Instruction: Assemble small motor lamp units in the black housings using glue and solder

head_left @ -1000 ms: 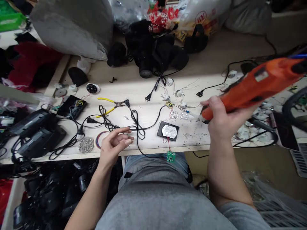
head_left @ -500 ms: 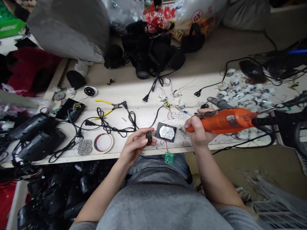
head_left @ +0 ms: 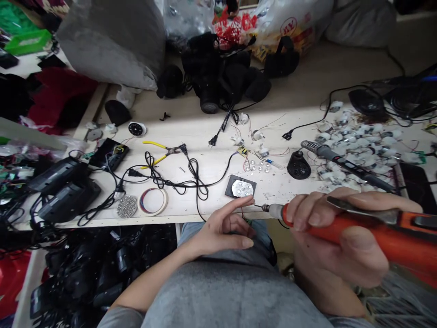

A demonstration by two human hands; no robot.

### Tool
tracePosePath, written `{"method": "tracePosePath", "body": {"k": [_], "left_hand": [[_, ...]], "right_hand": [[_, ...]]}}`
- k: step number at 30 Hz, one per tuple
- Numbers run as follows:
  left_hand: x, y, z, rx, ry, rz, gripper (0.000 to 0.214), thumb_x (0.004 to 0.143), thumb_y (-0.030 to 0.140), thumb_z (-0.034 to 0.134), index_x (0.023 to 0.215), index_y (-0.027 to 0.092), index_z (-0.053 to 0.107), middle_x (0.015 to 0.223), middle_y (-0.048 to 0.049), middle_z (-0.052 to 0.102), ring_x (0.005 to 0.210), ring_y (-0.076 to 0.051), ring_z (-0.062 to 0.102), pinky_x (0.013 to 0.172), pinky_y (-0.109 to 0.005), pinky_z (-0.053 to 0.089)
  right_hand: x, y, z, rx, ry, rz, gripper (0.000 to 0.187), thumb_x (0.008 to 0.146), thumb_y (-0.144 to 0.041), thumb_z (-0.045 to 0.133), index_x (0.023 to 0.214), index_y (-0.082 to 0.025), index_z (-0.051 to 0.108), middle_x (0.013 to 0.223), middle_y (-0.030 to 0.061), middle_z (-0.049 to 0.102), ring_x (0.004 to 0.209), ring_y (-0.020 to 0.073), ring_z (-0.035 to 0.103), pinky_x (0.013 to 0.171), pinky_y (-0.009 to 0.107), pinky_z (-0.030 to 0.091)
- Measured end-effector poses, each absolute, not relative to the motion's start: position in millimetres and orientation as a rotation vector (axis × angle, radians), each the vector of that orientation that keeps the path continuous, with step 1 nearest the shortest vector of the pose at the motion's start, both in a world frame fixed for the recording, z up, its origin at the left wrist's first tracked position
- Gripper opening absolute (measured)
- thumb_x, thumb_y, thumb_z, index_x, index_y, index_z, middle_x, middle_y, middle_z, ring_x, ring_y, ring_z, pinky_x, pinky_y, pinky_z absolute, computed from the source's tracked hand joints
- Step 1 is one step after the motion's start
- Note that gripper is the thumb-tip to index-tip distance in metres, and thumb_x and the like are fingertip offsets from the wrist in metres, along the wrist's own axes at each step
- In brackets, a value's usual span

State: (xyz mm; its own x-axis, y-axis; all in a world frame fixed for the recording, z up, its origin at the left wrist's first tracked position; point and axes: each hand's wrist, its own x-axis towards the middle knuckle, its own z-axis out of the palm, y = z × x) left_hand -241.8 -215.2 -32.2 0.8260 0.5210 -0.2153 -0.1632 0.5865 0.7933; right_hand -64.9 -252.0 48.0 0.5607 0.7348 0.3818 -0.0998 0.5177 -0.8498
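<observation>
My right hand [head_left: 336, 243] is closed round an orange electric screwdriver [head_left: 382, 237], held close to me at the table's front edge, its metal tip [head_left: 265, 207] pointing left. My left hand [head_left: 223, 230] sits just left of that tip, over my lap. Its index finger stretches up toward the tip while the other fingers curl inward, hiding whatever is in them. A black square plate with a white LED disc [head_left: 241, 187] lies on the table just above both hands, with thin red wires leading down behind my left hand.
On the wooden table [head_left: 211, 157] lie yellow-handled pliers [head_left: 157, 151], a tangled black power cable [head_left: 177, 178], a tape ring [head_left: 153, 201], a dish of screws [head_left: 124, 206], a soldering iron [head_left: 327, 152], a black round stand [head_left: 298, 165] and a heap of small white parts [head_left: 362, 136]. Black lamp housings [head_left: 59, 187] stand left.
The screwdriver and my right hand came down toward me, off the table's front edge. My left hand dropped below the edge; the small dark piece it held no longer shows.
</observation>
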Motion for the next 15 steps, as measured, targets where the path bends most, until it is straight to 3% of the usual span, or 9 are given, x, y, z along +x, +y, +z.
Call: {"method": "tracePosePath", "body": {"k": [8, 11, 13, 15], "left_hand": [[-241.1, -220.4, -38.0, 0.594, 0.477, 0.425, 0.072, 0.071, 0.025, 0.089, 0.139, 0.026, 0.062, 0.086, -0.0039, 0.073, 0.089, -0.018, 0.070, 0.083, -0.028, 0.050], [-238.3, -219.7, -36.8, 0.504, 0.480, 0.471, 0.063, 0.069, 0.023, 0.088, 0.129, 0.025, 0.070, 0.109, -0.0080, 0.074, 0.087, -0.018, 0.070, 0.082, -0.030, 0.052], [-237.3, -218.3, -36.9, 0.445, 0.482, 0.481, 0.058, 0.068, 0.022, 0.086, 0.125, 0.025, 0.072, 0.130, -0.0102, 0.068, 0.087, -0.019, 0.071, 0.081, -0.031, 0.053], [-237.1, -216.9, -38.3, 0.395, 0.479, 0.473, 0.056, 0.069, 0.022, 0.084, 0.124, 0.023, 0.073, 0.138, -0.0117, 0.064, 0.089, -0.020, 0.071, 0.081, -0.032, 0.054]], "right_hand": [[-66.7, -243.6, 41.1, -0.763, -1.004, 0.716, 0.012, 0.089, -0.027, 0.069, 0.100, -0.032, 0.071, 0.066, -0.0046, 0.056, 0.047, 0.0132, 0.053, 0.044, 0.031, 0.046], [-67.7, -246.4, 41.1, -0.775, -0.965, 0.712, 0.018, 0.088, -0.026, 0.072, 0.105, -0.031, 0.070, 0.069, -0.0047, 0.058, 0.049, 0.0133, 0.056, 0.048, 0.032, 0.049], [-66.6, -249.1, 40.0, -0.790, -0.948, 0.744, 0.021, 0.087, -0.025, 0.073, 0.107, -0.030, 0.069, 0.071, -0.0048, 0.061, 0.051, 0.0139, 0.059, 0.051, 0.034, 0.052], [-64.2, -250.9, 38.6, -0.820, -0.937, 0.790, 0.020, 0.085, -0.028, 0.076, 0.103, -0.032, 0.068, 0.069, -0.0055, 0.061, 0.051, 0.0144, 0.060, 0.052, 0.035, 0.052]]}}
